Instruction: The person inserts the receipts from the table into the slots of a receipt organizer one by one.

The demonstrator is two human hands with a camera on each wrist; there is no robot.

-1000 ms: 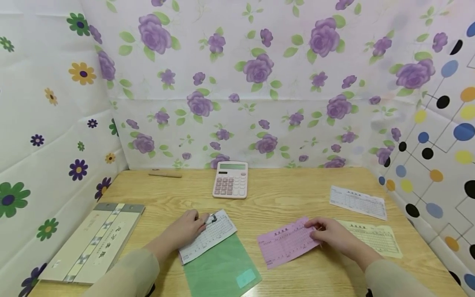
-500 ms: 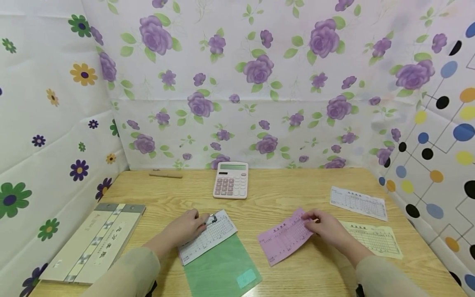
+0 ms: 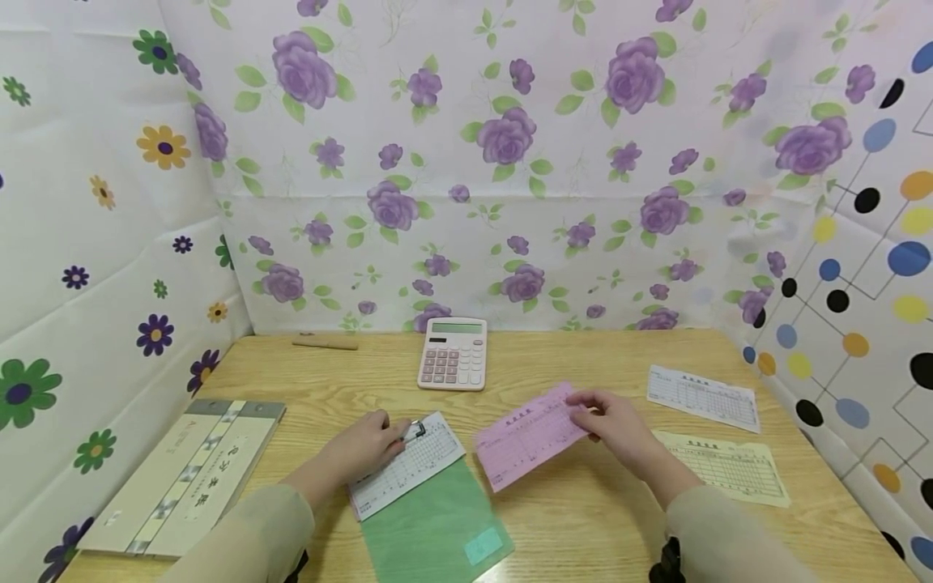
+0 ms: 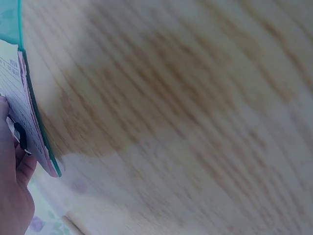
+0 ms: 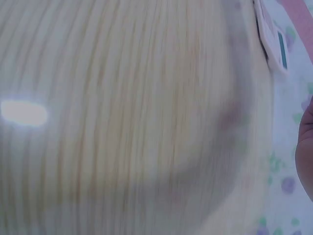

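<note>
My left hand (image 3: pixel 367 447) pinches the clip (image 3: pixel 415 430) at the top of a stack of white and pink printed slips (image 3: pixel 419 463). The stack lies over the upper end of a green sheet (image 3: pixel 430 518); the left wrist view shows the thumb on top and fingers at the clip's edge (image 4: pixel 19 136). Between thumb and fingers, my right hand (image 3: pixel 608 425) holds a pink slip (image 3: pixel 528 437) by its right end. The slip is raised and tilted just right of the stack. In the right wrist view, only part of that hand (image 5: pixel 305 147) and a pink edge (image 5: pixel 299 19) show.
A pink and white calculator (image 3: pixel 452 354) stands at the back. At the right lie a white slip (image 3: pixel 703 398) and a yellow slip (image 3: pixel 729 470). A beige ledger folder (image 3: pixel 182 478) occupies the left side, and a brown stick-like object (image 3: pixel 325 342) lies behind it.
The right hand has moved left with the pink slip, lifting it and bringing it close to the clipped stack. The left hand has stayed at the clip.
</note>
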